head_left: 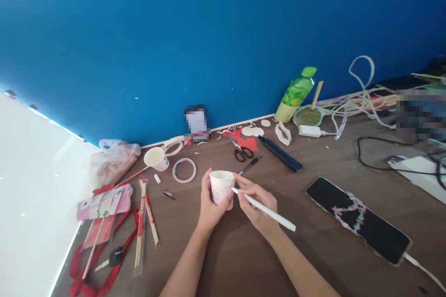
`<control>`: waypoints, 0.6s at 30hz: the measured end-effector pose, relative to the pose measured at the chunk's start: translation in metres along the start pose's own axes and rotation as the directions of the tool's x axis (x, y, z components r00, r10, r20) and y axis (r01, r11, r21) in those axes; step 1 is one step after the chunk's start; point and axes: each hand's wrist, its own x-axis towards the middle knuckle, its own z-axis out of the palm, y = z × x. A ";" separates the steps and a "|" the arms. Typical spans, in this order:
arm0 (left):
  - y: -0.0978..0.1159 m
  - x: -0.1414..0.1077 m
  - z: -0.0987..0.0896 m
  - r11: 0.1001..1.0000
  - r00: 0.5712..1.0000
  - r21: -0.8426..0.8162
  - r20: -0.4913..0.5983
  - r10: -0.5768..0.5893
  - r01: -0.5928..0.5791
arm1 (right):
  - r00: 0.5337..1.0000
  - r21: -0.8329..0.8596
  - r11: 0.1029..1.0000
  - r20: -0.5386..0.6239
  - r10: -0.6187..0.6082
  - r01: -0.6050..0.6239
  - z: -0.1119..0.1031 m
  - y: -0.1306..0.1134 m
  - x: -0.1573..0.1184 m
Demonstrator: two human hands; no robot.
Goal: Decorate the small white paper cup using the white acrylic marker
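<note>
My left hand (210,206) is wrapped round a white paper cup (221,185) with a pale pink pattern, held upright at the middle of the table. In my right hand (259,204) is a white pen (270,212), its tip against or very near the cup's right side. The fingertips of my right hand are also close to the cup's rim. Just behind the cup lie a black pen (251,164) and black-handled scissors (242,151). A roll of tape (184,170) rests to the left of the cup.
A second paper cup (157,159), wrapped chopsticks (141,222), a red ribbon (75,260) and a key (112,258) lie left. Rightward are a phone (376,227), a dark stapler-like bar (280,154), a green-capped bottle (295,95) and tangled cables (364,102). A blue wall (209,46) bounds the back.
</note>
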 end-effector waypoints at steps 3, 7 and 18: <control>0.000 0.000 0.000 1.000 1.000 0.002 0.005 0.000 0.000 | 1.000 0.000 1.000 0.007 0.021 -0.021 0.000 0.000 0.000; 0.001 0.000 0.000 1.000 1.000 0.014 0.018 0.009 -0.010 | 1.000 0.023 1.000 0.002 0.016 -0.016 0.000 0.000 0.001; 0.004 0.001 0.001 0.995 0.999 0.101 -0.022 0.027 -0.024 | 0.999 0.093 0.995 0.028 0.040 -0.043 -0.001 0.004 -0.001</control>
